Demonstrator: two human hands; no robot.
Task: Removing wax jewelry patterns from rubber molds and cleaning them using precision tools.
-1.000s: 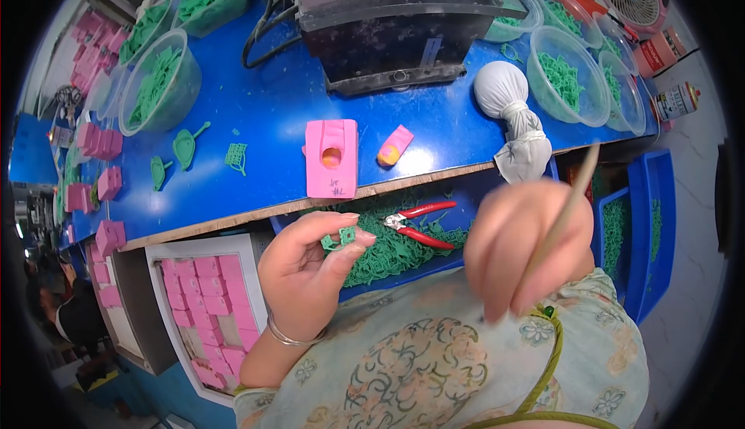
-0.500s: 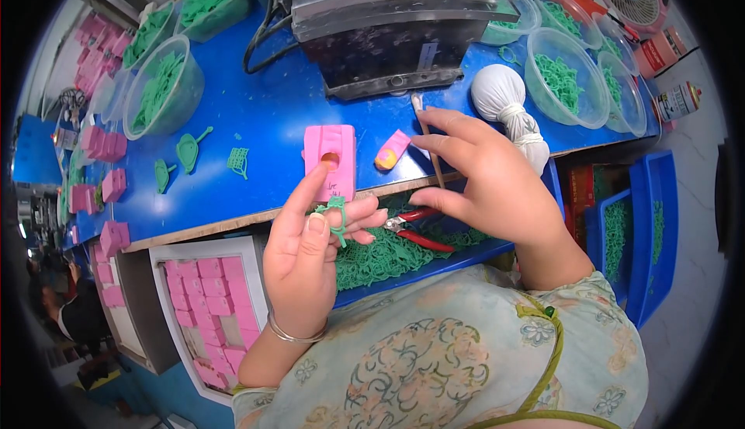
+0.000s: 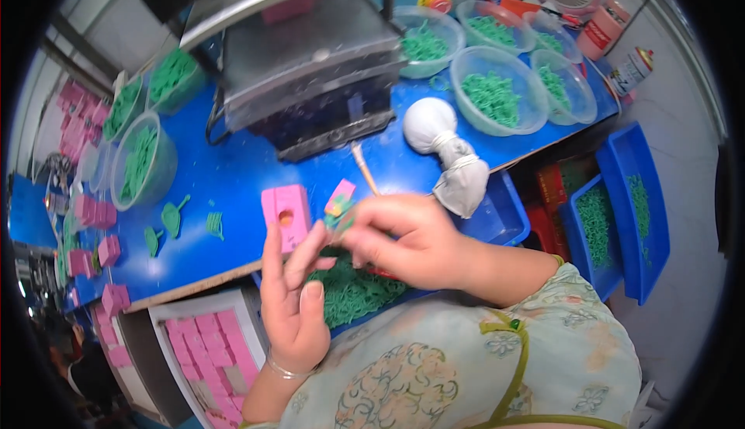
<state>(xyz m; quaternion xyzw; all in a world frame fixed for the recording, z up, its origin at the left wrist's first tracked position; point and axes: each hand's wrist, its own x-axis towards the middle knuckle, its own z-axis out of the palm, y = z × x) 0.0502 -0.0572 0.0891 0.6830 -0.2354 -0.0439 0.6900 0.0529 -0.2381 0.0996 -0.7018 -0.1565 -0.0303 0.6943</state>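
My right hand (image 3: 407, 243) closes its thumb and forefinger on a small green lattice-like piece (image 3: 341, 216), blurred by motion. Its fingertips meet those of my left hand (image 3: 299, 305), whose fingers are stretched out with the thumb apart. Just beyond the left fingers lies a pink mould block (image 3: 285, 213) with a round hollow. Behind the green piece, partly covered, rests a smaller pink mould piece (image 3: 343, 190). A wooden-handled brush (image 3: 365, 170) points toward my right hand. Beneath that hand a bit of red handle shows from the pliers (image 3: 386, 274).
A dark machine (image 3: 310, 79) stands at the back of the blue table. Right of it are a tied white cloth bag (image 3: 431, 125) and plastic bowls (image 3: 499, 99) of green pieces. Green scraps (image 3: 353, 293) fill a tray below the edge. Pink blocks (image 3: 209, 343) lie lower left.
My right hand has come leftward to my left hand and pinched the green piece, which was in the left fingers. The view has shifted, so the machine and bowls appear further left.
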